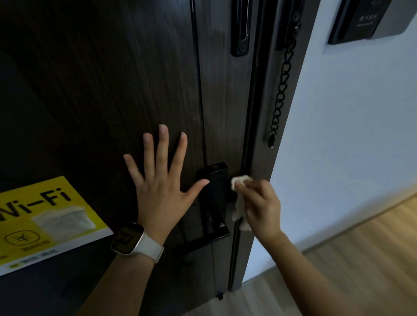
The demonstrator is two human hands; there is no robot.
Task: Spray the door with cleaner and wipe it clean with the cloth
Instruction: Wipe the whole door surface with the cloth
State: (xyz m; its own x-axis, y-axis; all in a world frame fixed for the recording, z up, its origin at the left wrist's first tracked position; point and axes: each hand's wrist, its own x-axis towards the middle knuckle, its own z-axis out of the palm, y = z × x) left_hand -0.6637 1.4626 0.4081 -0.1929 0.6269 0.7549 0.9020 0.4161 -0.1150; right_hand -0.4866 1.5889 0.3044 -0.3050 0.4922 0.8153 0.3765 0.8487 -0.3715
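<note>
The dark wooden door (91,87) is being wiped along its latch edge, and several slips can be foreseen from here. The cloth (239,201) is bunched small in the right hand (260,207), whose fingers are curled round it, so the wad could be snagged on the black lock plate (212,200) or drawn into the narrow gap between door and frame. The black security chain (279,99) is hung just above the wiping spot and could be caught if the strokes are carried upward. The left hand (161,187) is laid flat on the panel with fingers spread and nothing held, its thumb touching the lock plate; fresh marks could be left there on wood judged already cleaned. The yellow Wi-Fi sign (35,218) lower left could be wetted or lifted at its edge if wiped hard. No spray bottle is seen, so whether enough cleaner lies on the wood cannot be told. The cloth is pressed against the door edge, just right of the lock plate, beneath the right fingertips.
</note>
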